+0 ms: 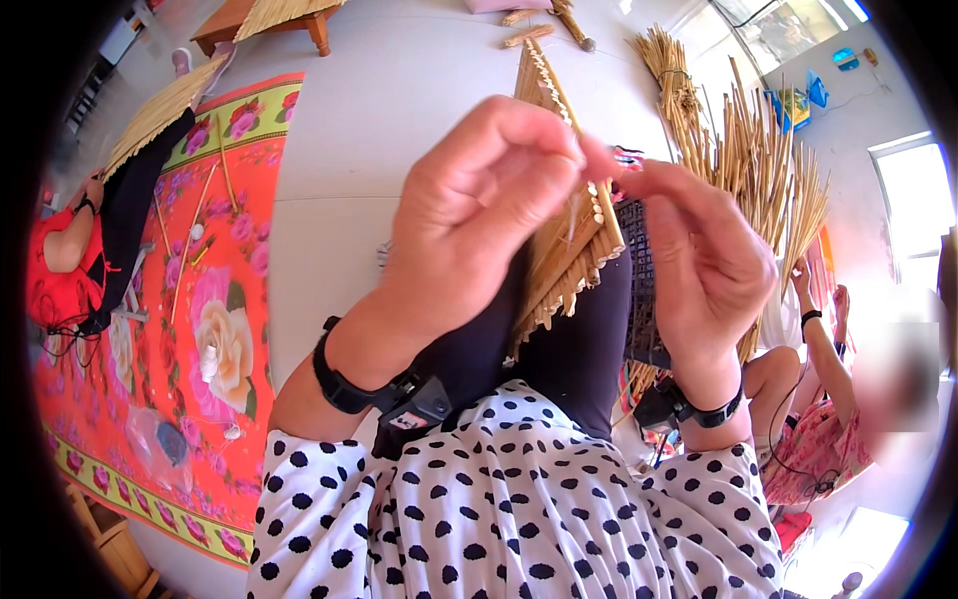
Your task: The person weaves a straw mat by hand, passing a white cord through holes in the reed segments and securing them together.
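In front of me, my left hand (469, 215) is raised, its thumb and index finger closed in a pinch. My right hand (704, 250) is close on its right, also pinching, and the fingertips of both nearly meet. Whatever lies between them is too fine to make out. Beneath the hands, a panel of straw-coloured reed stalks (569, 262) rests across my dark-trousered legs. Its stalks lie side by side, with cut ends showing along the right edge. Part of the panel is hidden behind my left hand.
Bundles of long dry stalks (743, 165) stand at the right, near a dark woven-mesh seat (644, 280). A red floral mat (225, 270) covers the left floor, with loose stalks on it. One person with another panel (160, 112) sits left; another person's arm (830, 349) shows right.
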`<state>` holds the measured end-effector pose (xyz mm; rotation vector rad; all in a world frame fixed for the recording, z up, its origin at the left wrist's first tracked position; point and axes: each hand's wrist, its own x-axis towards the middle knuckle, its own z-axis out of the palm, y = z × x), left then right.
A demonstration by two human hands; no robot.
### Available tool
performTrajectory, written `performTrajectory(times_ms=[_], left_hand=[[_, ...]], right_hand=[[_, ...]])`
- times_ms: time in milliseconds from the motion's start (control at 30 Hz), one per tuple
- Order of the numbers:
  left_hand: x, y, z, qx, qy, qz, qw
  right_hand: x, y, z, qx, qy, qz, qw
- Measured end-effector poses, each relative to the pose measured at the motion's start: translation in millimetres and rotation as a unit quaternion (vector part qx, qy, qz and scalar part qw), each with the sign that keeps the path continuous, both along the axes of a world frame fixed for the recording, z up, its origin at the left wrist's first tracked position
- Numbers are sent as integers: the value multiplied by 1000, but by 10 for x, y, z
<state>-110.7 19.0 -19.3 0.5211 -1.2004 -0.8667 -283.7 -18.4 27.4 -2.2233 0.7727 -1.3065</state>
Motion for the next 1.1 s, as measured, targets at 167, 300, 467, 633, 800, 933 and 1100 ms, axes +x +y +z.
performTrajectory(times_ms=[167, 300, 467, 633, 800, 933, 1100], left_hand=[[185, 104, 28, 128, -1, -69, 989], [388, 175, 88, 200, -286, 7, 937], [322, 181, 23, 256, -446, 20, 857], [306, 94, -294, 245, -516, 45, 820], [664, 257, -238, 315, -465, 144, 815], [1441, 482, -475, 325, -493, 344, 730], [1944, 1040, -756, 423, -461, 310, 716]], right_hand=[[-406, 2, -306, 62, 2, -106, 992], [-582, 209, -691, 159, 73, -128, 976], [-599, 371, -1047, 207, 6, -113, 972], [-539, 459, -1179, 213, -13, -111, 971], [-577, 408, -1216, 213, -54, -89, 971], [-712, 403, -1299, 204, -59, -104, 972], [-690, 333, -1325, 194, -90, -83, 973]])
